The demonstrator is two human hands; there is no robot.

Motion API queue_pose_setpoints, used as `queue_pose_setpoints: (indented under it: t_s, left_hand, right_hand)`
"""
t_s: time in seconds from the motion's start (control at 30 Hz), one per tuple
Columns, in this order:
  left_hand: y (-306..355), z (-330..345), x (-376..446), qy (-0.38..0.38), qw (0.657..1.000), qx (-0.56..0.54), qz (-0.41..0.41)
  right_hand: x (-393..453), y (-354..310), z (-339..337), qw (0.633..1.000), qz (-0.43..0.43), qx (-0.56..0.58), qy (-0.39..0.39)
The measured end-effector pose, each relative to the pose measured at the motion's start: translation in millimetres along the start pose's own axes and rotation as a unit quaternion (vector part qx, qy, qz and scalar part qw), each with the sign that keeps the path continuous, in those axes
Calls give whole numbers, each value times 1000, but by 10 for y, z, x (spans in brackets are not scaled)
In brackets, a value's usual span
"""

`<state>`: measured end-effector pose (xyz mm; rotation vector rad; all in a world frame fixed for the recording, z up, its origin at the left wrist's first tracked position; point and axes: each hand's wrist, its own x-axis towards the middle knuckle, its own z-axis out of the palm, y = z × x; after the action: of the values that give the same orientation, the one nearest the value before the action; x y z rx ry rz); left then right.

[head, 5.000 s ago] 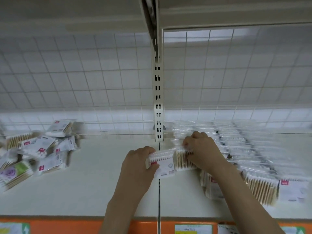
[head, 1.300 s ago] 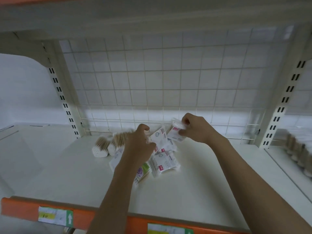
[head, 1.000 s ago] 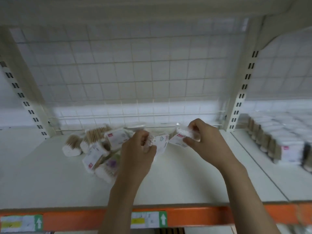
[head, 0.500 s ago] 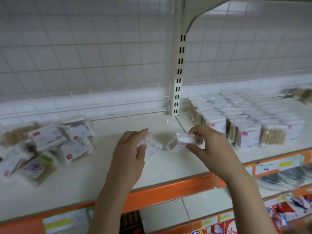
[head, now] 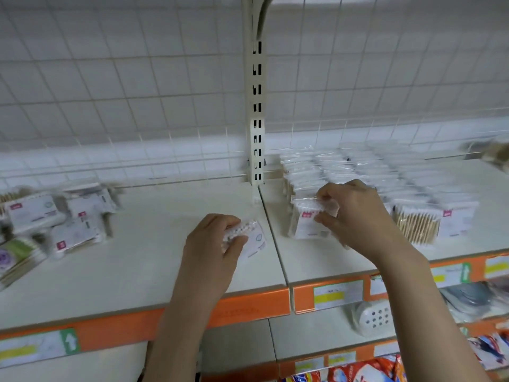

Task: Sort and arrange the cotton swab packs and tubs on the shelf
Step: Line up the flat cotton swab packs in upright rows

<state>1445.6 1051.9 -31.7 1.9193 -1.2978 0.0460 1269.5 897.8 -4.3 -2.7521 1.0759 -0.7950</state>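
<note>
So the right hand (head: 355,213) is pinching a clear pack of cotton swabs (head: 312,220) by its top edge, thumb underneath and fingers curled over the crinkly plastic, holding it upright at the front left corner of the rows of packs (head: 385,186) already lined up on the right shelf section. It's touching or very nearly touching the pack behind it, can't tell which since everything there is a bit blurred. The left hand (head: 217,244) has its own swab pack (head: 246,237), gripped between thumb and curled fingers, white swab tips showing along the top, label facing right. That one sits low over the left shelf board (head: 154,252), just beside the seam where the two boards meet. Further left there's a loose heap of packs (head: 57,216) lying every which way, some with wooden sticks visible, one with a green and purple label. A slotted upright post (head: 257,114) splits the two bays, wire grid behind, orange price strip (head: 248,304) along the front edge
</note>
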Motion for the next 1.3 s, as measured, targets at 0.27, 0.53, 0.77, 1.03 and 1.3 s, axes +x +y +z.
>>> queue_pose_setpoints:
  t_s: [0.27, 0.53, 0.77, 1.03, 1.3]
  left_hand:
    - [149, 178, -45, -21, 996, 86, -13]
    - [271, 283, -39, 5, 993, 120, 5]
    - [678, 535, 38, -20, 988, 122, 93]
    - [886, 949, 124, -43, 979, 141, 139]
    - [875, 1065, 206, -8, 980, 150, 131]
  right_hand:
    - [153, 324, 159, 998, -55, -12, -13]
    - [181, 396, 140, 997, -77, 16, -21]
    - [74, 552, -119, 996, -63, 54, 9]
    - [-115, 737, -157, 996, -44, 71, 24]
    - [-246, 788, -163, 995, -23, 93, 33]
